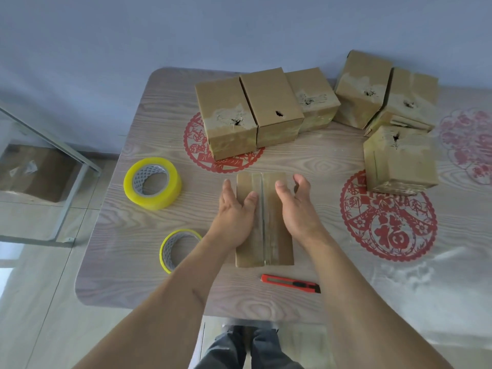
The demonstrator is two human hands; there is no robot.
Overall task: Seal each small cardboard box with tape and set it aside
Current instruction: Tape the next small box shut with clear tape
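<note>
Box (277, 209), taped: light, stiff cardboard, slick seam; your left hand (234, 211) and right hand (298, 209), fingers straight, flank it—grip the sides.

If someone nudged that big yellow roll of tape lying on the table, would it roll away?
Probably not: the big tape roll lies flat on its side on the table, so it would likely slide. Stood on edge, its round shape could roll. Its thick winding suggests some weight.

Open worktop (127, 230) strip runs between centre box (265, 219) and far row of boxes (266, 110). Left blocked by two tape rolls (153, 182), (179, 249). Near edge: red cutter (290, 283). Right: box cluster (399, 161) crowds the passage.
</note>
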